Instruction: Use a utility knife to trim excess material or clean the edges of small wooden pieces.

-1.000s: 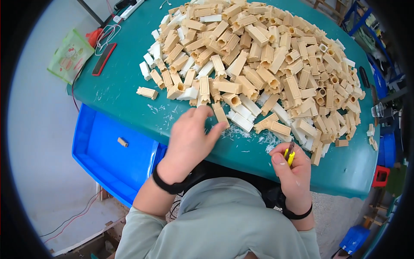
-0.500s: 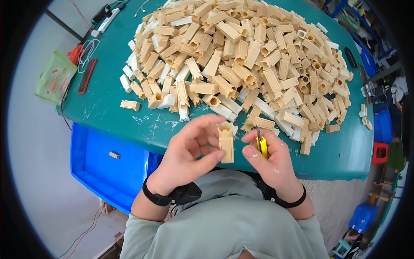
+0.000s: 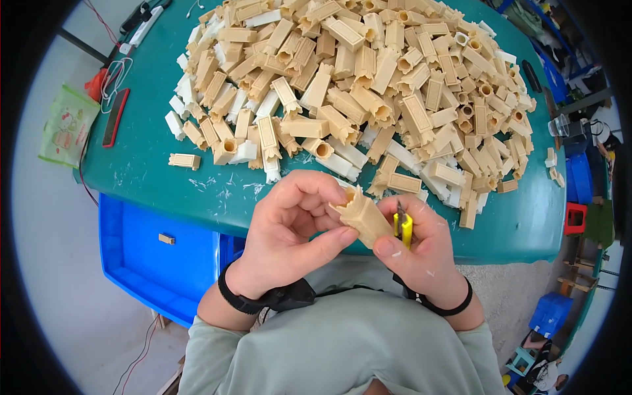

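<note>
My left hand (image 3: 297,230) grips a beige moulded block (image 3: 363,215) between thumb and fingers. The block is a hollow rectangular piece with a jagged, flared end, tilted with that end up and to the left. My right hand (image 3: 424,247) is closed round yellow-handled nippers (image 3: 405,230), their dark metal tip pointing up. Its thumb and fingertips also meet the block's lower right end. Small white scraps stick to the right hand. Beyond both hands, a big heap of similar beige and white blocks (image 3: 355,105) covers much of the green table (image 3: 138,155).
A blue tray (image 3: 158,270) below the table's left edge holds one small beige piece (image 3: 166,238). A single block (image 3: 185,160) lies apart at left, near white shavings. A red-edged phone (image 3: 116,117), cables and a power strip (image 3: 146,27) sit far left.
The block has tilted from upright to leaning left, and its lower end now meets my right hand. Both hands have come closer together. The view has shifted slightly.
</note>
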A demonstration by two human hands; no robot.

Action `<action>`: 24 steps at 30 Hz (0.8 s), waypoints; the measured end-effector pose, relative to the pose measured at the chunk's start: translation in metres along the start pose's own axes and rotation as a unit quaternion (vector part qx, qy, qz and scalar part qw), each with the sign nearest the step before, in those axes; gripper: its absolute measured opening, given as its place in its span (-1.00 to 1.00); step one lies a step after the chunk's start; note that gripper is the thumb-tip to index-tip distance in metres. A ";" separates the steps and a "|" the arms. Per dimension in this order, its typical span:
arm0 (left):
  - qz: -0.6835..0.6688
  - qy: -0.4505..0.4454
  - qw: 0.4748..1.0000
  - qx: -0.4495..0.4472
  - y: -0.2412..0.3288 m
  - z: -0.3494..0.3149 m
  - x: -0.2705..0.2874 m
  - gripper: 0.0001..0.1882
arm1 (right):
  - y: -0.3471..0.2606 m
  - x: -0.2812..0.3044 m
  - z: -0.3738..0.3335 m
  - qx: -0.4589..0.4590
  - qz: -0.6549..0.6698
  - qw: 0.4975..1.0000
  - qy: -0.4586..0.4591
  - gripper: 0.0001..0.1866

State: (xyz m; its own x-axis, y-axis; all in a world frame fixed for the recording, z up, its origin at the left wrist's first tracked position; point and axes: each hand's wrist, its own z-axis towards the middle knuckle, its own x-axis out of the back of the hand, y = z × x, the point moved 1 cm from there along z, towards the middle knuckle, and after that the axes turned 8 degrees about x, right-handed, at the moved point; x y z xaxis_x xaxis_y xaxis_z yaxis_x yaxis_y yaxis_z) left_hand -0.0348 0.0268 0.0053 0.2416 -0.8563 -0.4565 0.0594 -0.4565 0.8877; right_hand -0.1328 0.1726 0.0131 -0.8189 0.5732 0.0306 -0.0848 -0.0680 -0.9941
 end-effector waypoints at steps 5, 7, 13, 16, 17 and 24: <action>0.026 0.017 0.999 -0.038 0.004 -0.001 -0.006 -0.64 | -0.004 0.001 -0.002 -0.025 0.002 0.999 0.041 -0.66; 0.042 0.015 0.998 -0.050 0.006 -0.002 -0.007 -0.65 | -0.004 0.000 -0.003 0.015 -0.059 0.996 0.059 -0.66; 0.081 0.029 0.994 -0.065 0.008 -0.004 -0.011 -0.76 | -0.008 0.006 -0.002 0.154 -0.228 0.956 0.105 -0.63; 0.065 0.048 0.995 -0.064 0.006 -0.006 -0.013 -0.80 | -0.013 0.006 -0.003 0.185 -0.243 0.945 0.118 -0.62; 0.075 0.061 0.990 -0.103 0.005 -0.004 -0.013 -0.81 | -0.016 0.008 -0.002 0.202 -0.238 0.941 0.131 -0.63; 0.295 0.061 0.912 -0.280 0.006 0.005 -0.013 -0.75 | -0.017 0.007 0.000 0.229 -0.258 0.938 0.006 -0.77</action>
State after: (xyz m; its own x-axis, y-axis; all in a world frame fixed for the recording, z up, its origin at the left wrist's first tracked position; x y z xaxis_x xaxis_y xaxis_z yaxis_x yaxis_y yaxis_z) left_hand -0.0420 0.0341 0.0165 0.4959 -0.8638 0.0893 0.3613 0.2987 0.8833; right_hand -0.1372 0.1780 0.0300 -0.5954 0.6348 0.4926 -0.7064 -0.1214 -0.6973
